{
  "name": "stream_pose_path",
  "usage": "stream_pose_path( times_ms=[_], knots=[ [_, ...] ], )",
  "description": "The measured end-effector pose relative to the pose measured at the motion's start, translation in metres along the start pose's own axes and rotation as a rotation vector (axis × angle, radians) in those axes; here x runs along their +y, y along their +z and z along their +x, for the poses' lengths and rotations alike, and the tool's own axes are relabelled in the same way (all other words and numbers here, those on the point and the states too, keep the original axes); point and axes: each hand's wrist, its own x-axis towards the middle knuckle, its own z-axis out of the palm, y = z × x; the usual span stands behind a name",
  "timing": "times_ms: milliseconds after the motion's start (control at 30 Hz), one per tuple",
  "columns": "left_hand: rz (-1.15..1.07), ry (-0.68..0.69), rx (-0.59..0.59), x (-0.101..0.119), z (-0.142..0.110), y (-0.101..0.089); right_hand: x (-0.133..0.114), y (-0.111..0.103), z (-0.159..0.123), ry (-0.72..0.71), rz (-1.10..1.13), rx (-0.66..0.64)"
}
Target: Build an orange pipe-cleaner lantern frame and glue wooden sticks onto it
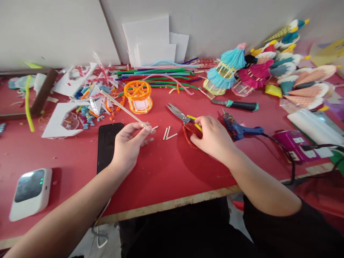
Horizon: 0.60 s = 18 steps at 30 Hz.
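My left hand (128, 144) pinches the near end of a long thin wooden stick (122, 107) that slants up to the left over the red table (161, 168). My right hand (212, 138) is closed on the red handles of scissors (179, 114), whose blades point up-left and lie on the table. A yellow stick piece (194, 120) lies across the scissors by my fingers. Three short cut stick pieces (168, 133) rest between my hands. An orange cage-like lantern frame (138, 96) stands behind them.
A black phone (107, 143) lies left of my left hand, a white device (30, 193) at the near left. A blue glue gun (238, 128) and a utility knife (236, 105) lie right. Coloured straws (161, 73), scraps (88, 96) and tasselled lanterns (228, 70) fill the back.
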Motion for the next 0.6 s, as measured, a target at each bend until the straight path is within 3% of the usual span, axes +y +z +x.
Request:
stream_pose_path(
  times_ms=[300,600],
  knots=[
    [-0.005,-0.013,-0.022,-0.002,-0.0026,0.001,0.0055,-0.0087,0.0042,0.07,-0.049,-0.109],
    [0.108,-0.046,-0.02,-0.0008,-0.0065,0.0024,0.0054,-0.0041,0.007,0.088,-0.112,-0.071]
  ],
)
